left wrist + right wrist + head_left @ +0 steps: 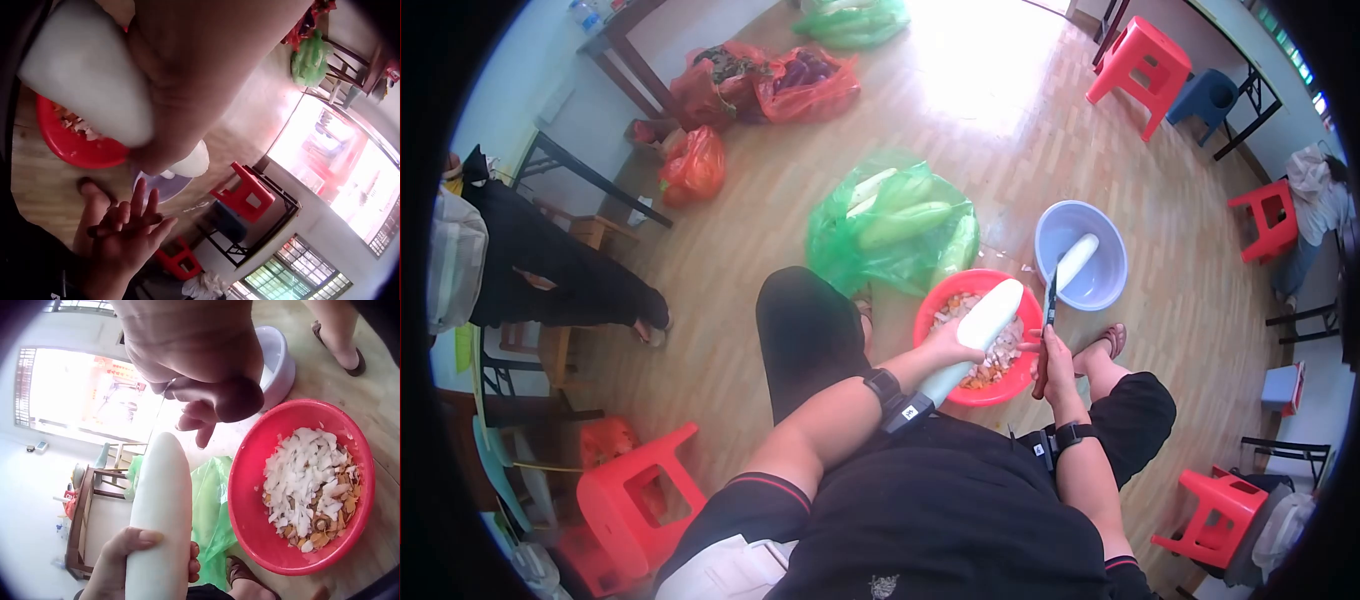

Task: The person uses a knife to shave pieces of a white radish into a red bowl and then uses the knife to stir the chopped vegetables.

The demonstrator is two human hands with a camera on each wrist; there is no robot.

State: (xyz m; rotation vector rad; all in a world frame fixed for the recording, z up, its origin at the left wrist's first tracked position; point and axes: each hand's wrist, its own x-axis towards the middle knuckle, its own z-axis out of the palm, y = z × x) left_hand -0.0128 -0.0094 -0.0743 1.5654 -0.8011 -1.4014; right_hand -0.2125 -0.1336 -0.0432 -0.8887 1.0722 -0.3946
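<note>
My left hand point(948, 347) grips a long, peeled white radish point(992, 312), its fingers wrapped round the middle. The radish slants over a red basin point(922, 345), pale and smooth in the right wrist view. In my right hand point(1055, 368) is a knife point(1041, 380) with a brown handle, its dark blade pointing away from me. In the left wrist view, some of that hand's fingers point(141, 190) stand out straight while the handle lies across the palm. The knife is apart from the radish. White and orange-brown peelings point(300, 475) lie in the basin.
A pale purple basin point(1112, 290) holding another white radish point(1079, 260) stands beyond my right hand. Ahead lies a green bag point(830, 225) of long pale vegetables. Red bags point(695, 165), red stools point(640, 505) and people at the sides stand around the floor.
</note>
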